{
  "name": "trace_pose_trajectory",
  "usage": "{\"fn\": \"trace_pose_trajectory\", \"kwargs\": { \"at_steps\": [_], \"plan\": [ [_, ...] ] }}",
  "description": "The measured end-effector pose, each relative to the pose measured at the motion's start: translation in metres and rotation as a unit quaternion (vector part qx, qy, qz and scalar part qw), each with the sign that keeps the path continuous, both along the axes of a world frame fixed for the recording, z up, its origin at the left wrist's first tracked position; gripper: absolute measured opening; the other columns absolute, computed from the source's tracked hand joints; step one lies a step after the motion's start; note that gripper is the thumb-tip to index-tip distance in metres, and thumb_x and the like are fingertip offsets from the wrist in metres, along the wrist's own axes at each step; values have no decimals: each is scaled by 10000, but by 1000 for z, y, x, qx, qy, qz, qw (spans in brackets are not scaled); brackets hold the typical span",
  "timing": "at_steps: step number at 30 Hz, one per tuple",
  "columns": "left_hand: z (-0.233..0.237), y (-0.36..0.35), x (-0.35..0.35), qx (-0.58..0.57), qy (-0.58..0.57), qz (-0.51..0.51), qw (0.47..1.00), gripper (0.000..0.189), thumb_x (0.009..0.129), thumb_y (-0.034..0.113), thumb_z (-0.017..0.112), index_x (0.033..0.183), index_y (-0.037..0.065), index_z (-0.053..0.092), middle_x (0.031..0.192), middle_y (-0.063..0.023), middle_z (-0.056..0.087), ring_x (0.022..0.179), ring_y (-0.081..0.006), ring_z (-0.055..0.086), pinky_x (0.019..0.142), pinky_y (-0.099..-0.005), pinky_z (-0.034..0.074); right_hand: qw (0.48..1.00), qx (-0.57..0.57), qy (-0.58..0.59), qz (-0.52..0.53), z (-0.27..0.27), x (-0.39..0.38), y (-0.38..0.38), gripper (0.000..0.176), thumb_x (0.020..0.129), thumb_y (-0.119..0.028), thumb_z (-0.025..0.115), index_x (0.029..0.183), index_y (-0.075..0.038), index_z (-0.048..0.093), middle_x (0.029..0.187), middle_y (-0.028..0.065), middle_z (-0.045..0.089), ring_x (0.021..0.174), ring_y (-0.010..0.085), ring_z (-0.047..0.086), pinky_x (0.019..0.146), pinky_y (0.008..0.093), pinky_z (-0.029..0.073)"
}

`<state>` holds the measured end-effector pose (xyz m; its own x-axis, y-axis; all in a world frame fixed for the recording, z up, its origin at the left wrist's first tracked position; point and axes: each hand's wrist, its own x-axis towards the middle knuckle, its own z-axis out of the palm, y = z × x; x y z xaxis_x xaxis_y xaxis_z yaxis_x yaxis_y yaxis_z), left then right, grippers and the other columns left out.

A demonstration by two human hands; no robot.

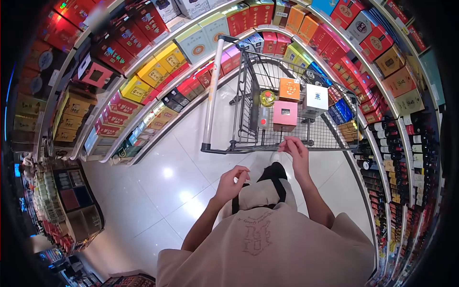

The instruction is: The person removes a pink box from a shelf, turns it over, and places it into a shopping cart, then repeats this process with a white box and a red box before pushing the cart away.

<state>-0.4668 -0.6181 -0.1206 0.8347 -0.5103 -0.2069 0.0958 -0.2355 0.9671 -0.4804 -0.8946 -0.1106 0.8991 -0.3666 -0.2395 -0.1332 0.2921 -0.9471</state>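
Observation:
My left hand hangs in front of my lap, its fingers loosely curled and nothing visible in them. My right hand is at the near side of a wire shopping cart, fingers partly stretched and close to its rim; contact cannot be made out. Inside the cart are a pink box, an orange box and a white box. Left of them lie a bottle with yellow liquid and a red cap and a clear container with a red cap.
Curving shelves packed with boxed goods surround the cart, including yellow boxes at the left. Dark bottles line the right-hand shelves. A display stand is at the lower left. Glossy tiled floor lies between it and me.

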Motion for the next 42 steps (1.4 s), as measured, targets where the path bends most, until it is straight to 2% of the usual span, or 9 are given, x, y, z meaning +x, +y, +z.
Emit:
{"fn": "trace_pose_trajectory", "kwargs": {
  "at_steps": [6,12,17,20,24,28,32,37,42],
  "plan": [
    [15,97,-4,59,-11,79,995,160,1055,115,567,1119,-5,652,860,-93,737,789,-157,721,721,-310,562,996,-24,-60,53,12,36,107,215,1092,-109,533,1205,37,645,994,92,696,858,153,683,832,287,550],
    [21,154,9,-51,12,229,972,213,1094,98,513,1204,-28,645,895,-96,727,858,-158,696,816,-314,572,963,-125,-147,187,42,87,194,191,1089,-103,543,1209,17,629,1043,83,680,883,142,677,811,282,538],
    [6,223,56,-28,-10,274,961,226,1086,118,549,1245,-28,620,965,-107,746,854,-155,704,801,-301,560,947,-92,-155,266,49,164,251,198,1072,-107,568,1215,12,638,1047,90,682,898,157,693,808,301,544],
    [-1,261,108,-8,-22,312,950,227,1084,123,555,1254,-13,621,1027,-100,746,861,-159,707,810,-306,558,917,-218,-142,302,44,217,269,206,1055,-124,598,1206,2,658,1019,106,704,904,180,711,809,314,550],
    [5,304,181,40,-44,313,948,240,1075,128,567,1283,29,630,1187,-90,719,1048,-189,687,901,-335,542,857,-370,-128,335,39,275,283,242,1038,-203,617,1197,-33,685,1035,157,727,943,313,725,833,382,561],
    [5,347,259,85,-129,282,947,319,1043,117,599,1355,52,618,1361,-137,660,1289,-261,605,1047,-382,487,829,-389,-72,396,42,322,287,293,1046,-250,602,1222,-31,682,1085,178,731,968,347,718,864,411,560],
    [4,386,351,89,-171,285,939,432,1023,99,607,1447,33,557,1496,-177,572,1392,-297,538,1129,-416,428,801,-414,-66,427,57,373,282,346,1049,-287,603,1239,-8,674,1128,181,730,1031,323,718,888,417,562],
    [12,401,491,25,-195,290,937,572,1024,71,588,1559,4,397,1566,-225,483,1462,-322,467,1206,-414,359,842,-365,-39,395,63,463,278,428,1046,-289,641,1346,15,617,1197,161,730,1076,253,707,967,365,540],
    [30,385,581,-36,-232,305,923,693,1010,70,599,1618,13,273,1635,-255,364,1537,-343,354,1243,-416,307,904,-304,-58,295,19,554,297,488,1029,-267,680,1404,20,558,1276,173,693,1148,249,677,986,358,532]
  ]
}}
